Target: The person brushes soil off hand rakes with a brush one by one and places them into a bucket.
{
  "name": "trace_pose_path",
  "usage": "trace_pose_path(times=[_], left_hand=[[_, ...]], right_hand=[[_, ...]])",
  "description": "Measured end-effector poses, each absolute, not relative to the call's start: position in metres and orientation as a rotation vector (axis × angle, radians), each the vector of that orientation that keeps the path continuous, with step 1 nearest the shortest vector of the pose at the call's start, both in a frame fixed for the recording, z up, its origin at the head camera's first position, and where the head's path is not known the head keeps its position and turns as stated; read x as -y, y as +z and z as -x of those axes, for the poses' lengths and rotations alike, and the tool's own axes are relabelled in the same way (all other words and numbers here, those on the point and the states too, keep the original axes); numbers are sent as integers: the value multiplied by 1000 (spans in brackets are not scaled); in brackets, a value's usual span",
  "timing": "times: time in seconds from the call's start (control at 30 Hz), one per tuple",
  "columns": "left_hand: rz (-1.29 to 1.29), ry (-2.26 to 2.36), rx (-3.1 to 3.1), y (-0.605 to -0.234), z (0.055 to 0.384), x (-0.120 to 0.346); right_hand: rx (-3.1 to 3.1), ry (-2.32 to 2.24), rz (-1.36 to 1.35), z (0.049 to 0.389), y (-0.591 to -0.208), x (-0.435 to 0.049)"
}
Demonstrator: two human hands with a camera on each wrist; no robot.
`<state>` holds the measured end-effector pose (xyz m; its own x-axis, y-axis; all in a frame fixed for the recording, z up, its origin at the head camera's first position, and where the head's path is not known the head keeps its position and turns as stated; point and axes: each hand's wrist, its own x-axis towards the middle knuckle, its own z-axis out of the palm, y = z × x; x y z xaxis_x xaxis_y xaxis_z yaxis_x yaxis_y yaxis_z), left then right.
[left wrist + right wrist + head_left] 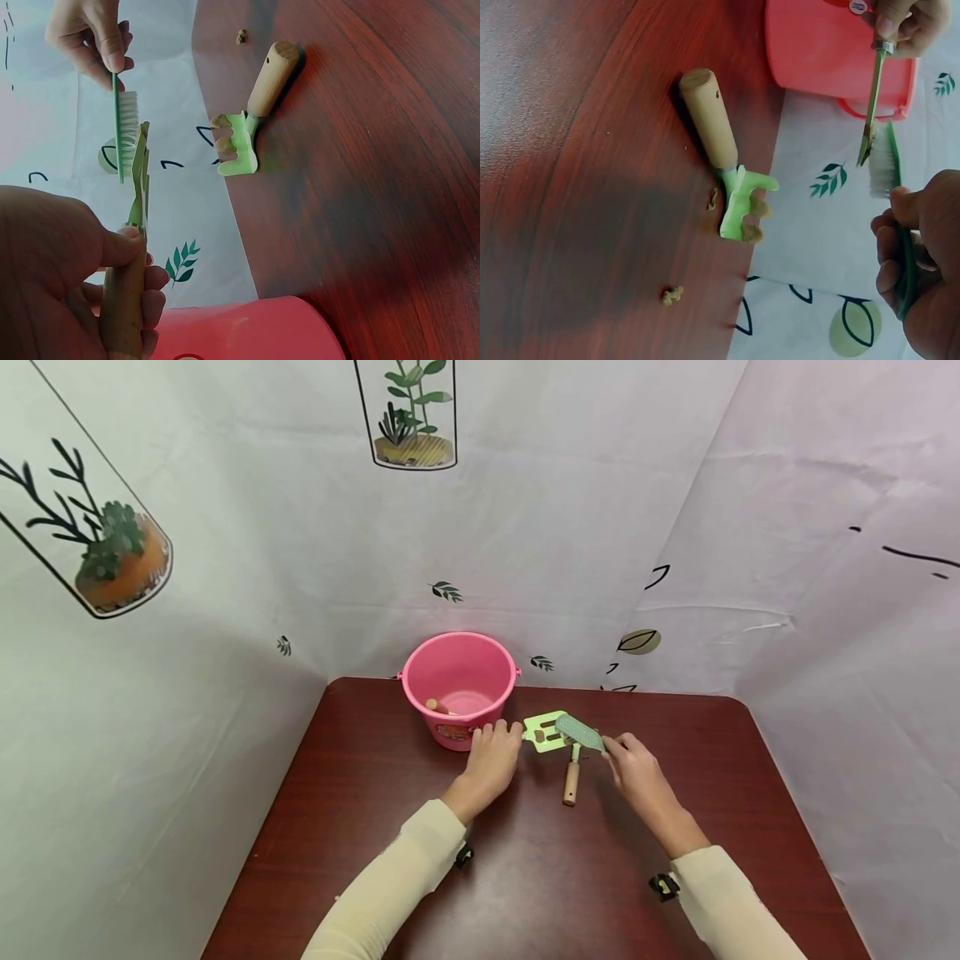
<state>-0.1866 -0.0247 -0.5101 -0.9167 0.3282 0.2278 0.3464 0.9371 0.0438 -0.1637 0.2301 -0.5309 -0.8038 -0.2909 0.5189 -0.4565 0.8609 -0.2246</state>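
My left hand (493, 760) grips the wooden handle (122, 311) of a light green slotted hand shovel (534, 724), its blade held out to the right beside the bucket. In my right hand (640, 777) is a green brush (579, 732), bristles facing the blade. The white bristles (883, 166) meet the blade's tip area in the right wrist view, where brown dirt clings to the metal. Below both tools, a small green hand rake (571, 783) with a wooden handle lies on the table; brown clumps stick to its tines (238, 150).
A pink bucket (459, 653) stands at the back of the dark red wooden table (360, 793), with a wooden-handled tool (435, 705) inside. Brown crumbs (672, 295) lie near the rake. White printed cloth (562, 527) hangs behind the table and at its sides.
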Motion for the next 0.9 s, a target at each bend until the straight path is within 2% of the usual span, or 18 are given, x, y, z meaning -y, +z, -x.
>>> trace_pose_path(times=[0.9], left_hand=[[484,-142,2875,-512,183,33]], right_hand=[[2525,504,-484,169,-538,-262]])
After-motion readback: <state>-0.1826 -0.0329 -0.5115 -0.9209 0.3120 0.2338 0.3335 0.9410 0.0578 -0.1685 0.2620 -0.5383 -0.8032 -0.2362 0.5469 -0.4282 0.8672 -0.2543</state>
